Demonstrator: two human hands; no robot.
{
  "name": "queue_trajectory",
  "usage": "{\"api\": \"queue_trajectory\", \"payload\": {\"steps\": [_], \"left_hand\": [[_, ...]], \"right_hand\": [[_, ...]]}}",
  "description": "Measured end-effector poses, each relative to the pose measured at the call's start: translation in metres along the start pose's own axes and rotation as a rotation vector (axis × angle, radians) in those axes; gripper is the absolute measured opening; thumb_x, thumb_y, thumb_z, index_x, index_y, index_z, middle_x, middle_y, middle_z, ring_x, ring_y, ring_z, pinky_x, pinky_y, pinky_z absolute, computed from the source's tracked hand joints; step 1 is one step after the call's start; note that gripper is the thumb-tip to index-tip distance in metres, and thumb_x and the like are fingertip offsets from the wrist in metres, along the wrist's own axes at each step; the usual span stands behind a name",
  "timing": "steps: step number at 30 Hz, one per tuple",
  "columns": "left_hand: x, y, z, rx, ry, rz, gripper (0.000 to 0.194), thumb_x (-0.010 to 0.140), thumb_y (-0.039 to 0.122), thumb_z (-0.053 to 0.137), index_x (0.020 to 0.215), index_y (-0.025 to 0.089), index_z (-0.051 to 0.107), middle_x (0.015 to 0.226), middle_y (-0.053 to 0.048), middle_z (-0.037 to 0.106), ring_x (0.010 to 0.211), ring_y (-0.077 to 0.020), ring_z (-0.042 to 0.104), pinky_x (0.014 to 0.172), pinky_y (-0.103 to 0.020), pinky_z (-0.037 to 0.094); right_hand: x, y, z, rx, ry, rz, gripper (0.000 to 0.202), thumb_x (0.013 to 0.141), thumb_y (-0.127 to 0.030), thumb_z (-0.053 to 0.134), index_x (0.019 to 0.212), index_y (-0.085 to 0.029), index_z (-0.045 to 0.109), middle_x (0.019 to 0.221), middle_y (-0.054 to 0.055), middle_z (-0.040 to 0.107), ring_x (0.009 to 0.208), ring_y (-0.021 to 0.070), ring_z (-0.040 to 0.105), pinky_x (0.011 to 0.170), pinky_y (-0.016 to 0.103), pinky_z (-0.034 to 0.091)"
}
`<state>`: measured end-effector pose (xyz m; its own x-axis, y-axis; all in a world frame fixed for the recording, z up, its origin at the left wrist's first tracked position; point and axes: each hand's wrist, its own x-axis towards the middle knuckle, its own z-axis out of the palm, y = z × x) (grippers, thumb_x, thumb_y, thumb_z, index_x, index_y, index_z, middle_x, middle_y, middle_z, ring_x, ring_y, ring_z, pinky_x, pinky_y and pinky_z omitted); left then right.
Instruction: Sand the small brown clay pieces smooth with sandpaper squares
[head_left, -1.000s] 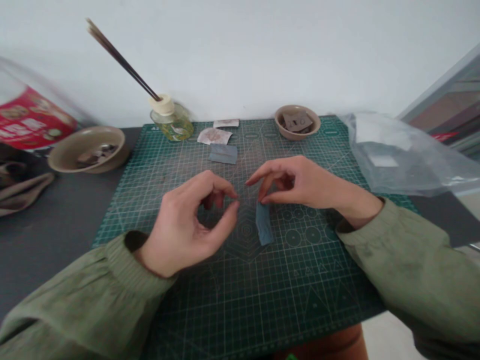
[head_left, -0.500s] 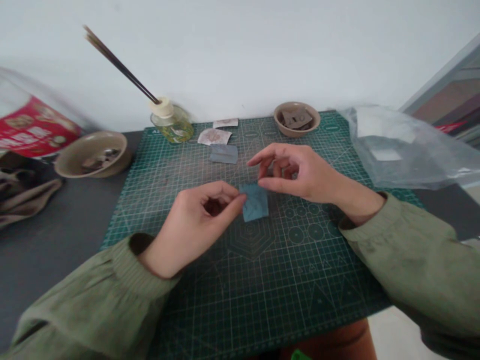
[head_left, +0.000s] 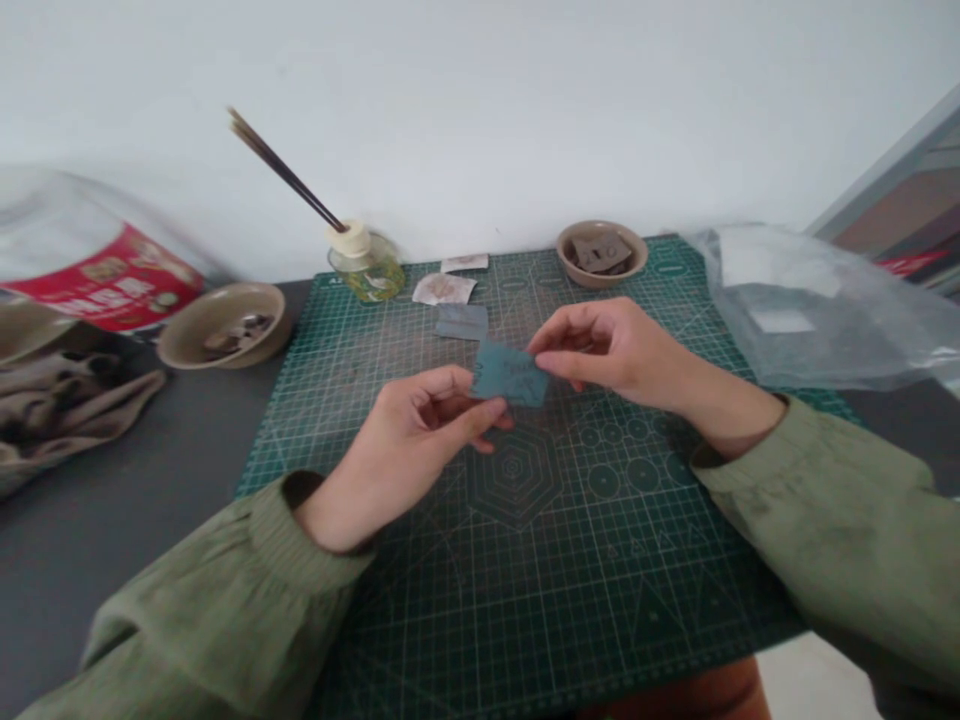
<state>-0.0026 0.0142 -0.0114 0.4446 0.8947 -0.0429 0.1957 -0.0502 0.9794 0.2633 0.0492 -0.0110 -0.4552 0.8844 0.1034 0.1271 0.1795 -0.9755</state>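
Observation:
A small blue-grey piece of paper (head_left: 511,374) with dark handwriting is held above the green cutting mat (head_left: 480,600). One short edge of it looks ragged. My left hand (head_left: 420,440) pinches its lower left part, thumb in front and fingers behind. My right hand (head_left: 615,355) grips its upper right corner between thumb and forefinger. Just beyond the hands lie a grey slip (head_left: 462,321), a whitish slip with a brownish print (head_left: 444,289) and a narrow pale slip (head_left: 465,262).
At the mat's back edge stand a reed diffuser bottle (head_left: 366,268) and a bowl (head_left: 637,262) of grey-brown pieces. A clear plastic bag (head_left: 832,330) lies at right. Leftward are another bowl (head_left: 176,345) with small pieces, a red-labelled clear package (head_left: 112,280) and a brown cloth (head_left: 97,430).
The paper has been turned so its long side runs sideways, and its writing now shows clearly. My right thumb and forefinger have closed on its corner. The view has shifted slightly left.

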Motion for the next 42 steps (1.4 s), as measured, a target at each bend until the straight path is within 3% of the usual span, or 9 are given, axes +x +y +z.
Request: {"api": "queue_trajectory", "payload": {"steps": [3, 7, 10, 14, 19, 23, 30, 35, 42], "left_hand": [[-0.002, 0.0, 0.0, 0.095, -0.055, 0.005, 0.022, 0.1, 0.04, 0.081, 0.097, 0.019, 0.078, 0.085, -0.004, 0.079, 0.066, -0.0146, 0.069, 0.055, -0.024, 0.058], [-0.006, -0.003, -0.001, 0.428, 0.123, 0.173, 0.036, 0.096, 0.044, 0.085, 0.08, 0.02, 0.064, 0.07, 0.003, 0.061, 0.058, -0.0112, 0.051, 0.049, -0.025, 0.04], [-0.008, -0.004, -0.002, 0.645, 0.183, 0.443, 0.02, 0.097, 0.033, 0.084, 0.094, 0.02, 0.069, 0.091, -0.002, 0.068, 0.081, -0.0171, 0.063, 0.072, -0.032, 0.054], [-0.009, -0.005, -0.001, 0.8, -0.078, 0.616, 0.025, 0.106, 0.027, 0.072, 0.131, 0.022, 0.075, 0.132, -0.011, 0.069, 0.124, -0.027, 0.066, 0.107, -0.046, 0.057], [-0.012, -0.007, 0.003, 0.966, -0.226, 0.607, 0.034, 0.113, 0.034, 0.062, 0.144, 0.023, 0.071, 0.139, -0.014, 0.068, 0.13, -0.031, 0.065, 0.113, -0.053, 0.057], [-0.015, -0.005, 0.015, 1.057, -0.179, 0.581, 0.043, 0.112, 0.037, 0.064, 0.153, 0.023, 0.064, 0.15, -0.016, 0.064, 0.139, -0.0348, 0.06, 0.118, -0.059, 0.055], [-0.012, -0.003, 0.036, 1.092, -0.066, 0.517, 0.04, 0.104, 0.029, 0.076, 0.141, 0.02, 0.065, 0.132, -0.013, 0.069, 0.122, -0.033, 0.066, 0.104, -0.055, 0.063], [-0.008, -0.005, 0.036, 1.09, -0.063, 0.519, 0.032, 0.104, 0.02, 0.073, 0.135, 0.019, 0.065, 0.125, -0.01, 0.07, 0.118, -0.03, 0.068, 0.104, -0.052, 0.065], [-0.015, -0.001, 0.027, 1.076, -0.1, 0.52, 0.028, 0.106, 0.018, 0.07, 0.134, 0.019, 0.066, 0.143, -0.013, 0.065, 0.129, -0.0309, 0.066, 0.109, -0.051, 0.064]], "right_hand": [[0.0, -0.002, 0.0, -0.082, 0.014, -0.021, 0.024, 0.095, -0.036, 0.085, 0.107, -0.016, 0.084, 0.082, 0.004, 0.079, 0.062, 0.0136, 0.063, 0.056, 0.027, 0.049], [-0.001, 0.002, -0.004, -0.317, 0.076, -0.098, 0.015, 0.095, -0.026, 0.078, 0.104, -0.016, 0.085, 0.08, 0.003, 0.077, 0.065, 0.0138, 0.062, 0.06, 0.027, 0.046], [-0.001, 0.004, -0.008, -0.45, 0.052, -0.121, 0.017, 0.093, -0.021, 0.076, 0.106, -0.016, 0.085, 0.077, 0.001, 0.075, 0.064, 0.0134, 0.061, 0.06, 0.027, 0.044], [-0.003, -0.004, -0.012, -0.571, -0.104, -0.065, 0.026, 0.094, -0.023, 0.077, 0.118, -0.014, 0.083, 0.085, 0.002, 0.079, 0.072, 0.0159, 0.067, 0.066, 0.027, 0.049], [-0.007, -0.019, -0.016, -0.774, -0.082, -0.067, 0.017, 0.102, -0.028, 0.073, 0.113, -0.02, 0.083, 0.093, 0.003, 0.082, 0.078, 0.0177, 0.071, 0.074, 0.031, 0.051], [-0.005, -0.012, -0.015, -0.976, 0.105, -0.064, 0.016, 0.102, -0.026, 0.074, 0.115, -0.019, 0.08, 0.106, 0.006, 0.081, 0.089, 0.0216, 0.071, 0.081, 0.035, 0.048], [0.004, 0.012, -0.012, -1.095, 0.108, -0.059, 0.016, 0.095, -0.028, 0.085, 0.108, -0.02, 0.077, 0.102, 0.005, 0.078, 0.089, 0.0223, 0.071, 0.077, 0.033, 0.047], [0.006, 0.011, -0.022, -1.137, 0.142, -0.039, 0.015, 0.095, -0.026, 0.083, 0.107, -0.02, 0.075, 0.101, 0.005, 0.078, 0.091, 0.0235, 0.071, 0.077, 0.033, 0.046], [-0.013, -0.006, -0.021, -1.107, 0.209, -0.04, 0.017, 0.104, -0.027, 0.072, 0.119, -0.02, 0.075, 0.104, 0.008, 0.08, 0.09, 0.0241, 0.073, 0.077, 0.034, 0.046]]}}
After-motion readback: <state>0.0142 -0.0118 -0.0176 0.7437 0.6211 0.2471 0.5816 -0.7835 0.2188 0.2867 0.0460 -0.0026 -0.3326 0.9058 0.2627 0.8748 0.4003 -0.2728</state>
